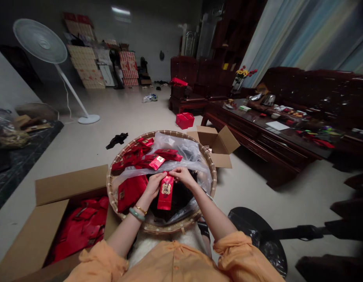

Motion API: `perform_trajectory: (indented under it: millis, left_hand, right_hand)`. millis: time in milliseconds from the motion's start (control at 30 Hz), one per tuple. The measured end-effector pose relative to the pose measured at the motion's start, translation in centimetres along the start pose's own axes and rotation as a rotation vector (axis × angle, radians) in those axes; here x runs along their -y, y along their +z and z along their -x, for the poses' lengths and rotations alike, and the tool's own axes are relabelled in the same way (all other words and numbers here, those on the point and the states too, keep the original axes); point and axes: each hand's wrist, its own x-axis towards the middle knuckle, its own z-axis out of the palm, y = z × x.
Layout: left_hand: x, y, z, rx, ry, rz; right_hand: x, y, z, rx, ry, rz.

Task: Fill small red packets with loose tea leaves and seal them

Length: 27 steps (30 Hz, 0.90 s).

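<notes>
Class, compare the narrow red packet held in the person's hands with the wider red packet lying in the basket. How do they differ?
The narrow red packet is held up, pinched at its top by the left hand and right hand; the wider red packet lies loose in the woven basket. The narrow red packet looks slimmer than the wider red packet, and its gold label looks larger. Both are red.
</notes>
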Motion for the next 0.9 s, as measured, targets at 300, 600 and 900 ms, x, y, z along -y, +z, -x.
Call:
perform_trajectory:
  millis: [300,600,900]
  left_hand:
    - [0.2,-0.4,1.3,0.233,-0.109,-0.101]
    - [-0.1,-0.6,1.8,0.329,-0.235,-0.171]
    - [0.7,-1.1,1.5,0.402,-0.337,-0.180]
  right_hand:
    - [0.3,-0.3,0.5,-0.112,-0.053,-0.033]
    - [3.1,-1.2,1.4,0.002,-0.428,0.416]
    - [5.5,-3.2,2.0,0.513,-0.326,0.643]
